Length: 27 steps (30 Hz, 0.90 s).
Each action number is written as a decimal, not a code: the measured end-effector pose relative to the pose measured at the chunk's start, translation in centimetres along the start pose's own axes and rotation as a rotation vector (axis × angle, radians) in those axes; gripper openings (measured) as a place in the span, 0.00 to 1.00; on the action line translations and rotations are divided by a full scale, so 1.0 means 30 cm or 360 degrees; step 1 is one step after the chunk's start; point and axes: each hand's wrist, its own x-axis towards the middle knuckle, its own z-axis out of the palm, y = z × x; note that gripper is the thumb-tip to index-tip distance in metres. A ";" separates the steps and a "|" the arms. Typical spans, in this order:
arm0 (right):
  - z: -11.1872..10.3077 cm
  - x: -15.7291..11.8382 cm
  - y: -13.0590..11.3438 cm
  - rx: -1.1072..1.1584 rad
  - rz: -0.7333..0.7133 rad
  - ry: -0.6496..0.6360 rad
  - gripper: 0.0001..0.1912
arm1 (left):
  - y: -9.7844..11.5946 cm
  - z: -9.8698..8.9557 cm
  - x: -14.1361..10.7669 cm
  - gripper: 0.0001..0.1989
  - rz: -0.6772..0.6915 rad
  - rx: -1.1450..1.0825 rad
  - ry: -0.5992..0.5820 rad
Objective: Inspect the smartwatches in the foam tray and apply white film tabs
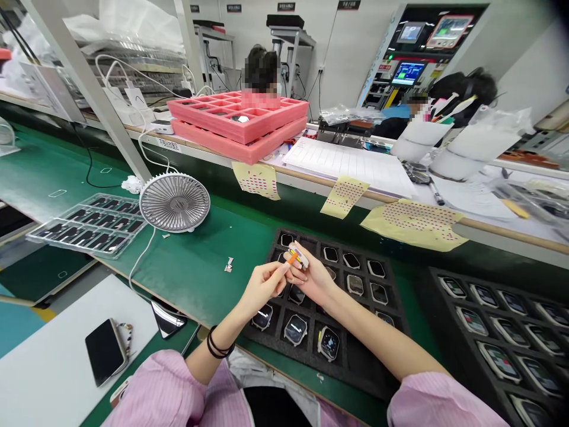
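Observation:
Both hands meet over the upper left part of a black foam tray (364, 350) that holds several square watch faces. My right hand (313, 276) is closed around a small whitish watch-like part (299, 254). An orange strip (293, 258) lies against that part, and my left hand (265, 286) pinches its lower end between thumb and fingertips. Under my wrists, a watch with a lit screen (329, 343) rests in the front row of the tray. The fingers hide some of the tray slots and the underside of the held part.
A round fan (175, 203) and a clear tray of black parts (91, 225) stand left. Another foam tray of watches (502, 332) is at right. Red foam trays (240, 121) and papers (349, 163) lie on the shelf. A phone (106, 351) lies lower left. Two people are beyond.

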 end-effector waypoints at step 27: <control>-0.378 0.140 -0.053 -0.2315 -0.0560 0.0856 0.05 | -0.071 -0.324 -0.010 0.18 0.0016 0.1534 0.0742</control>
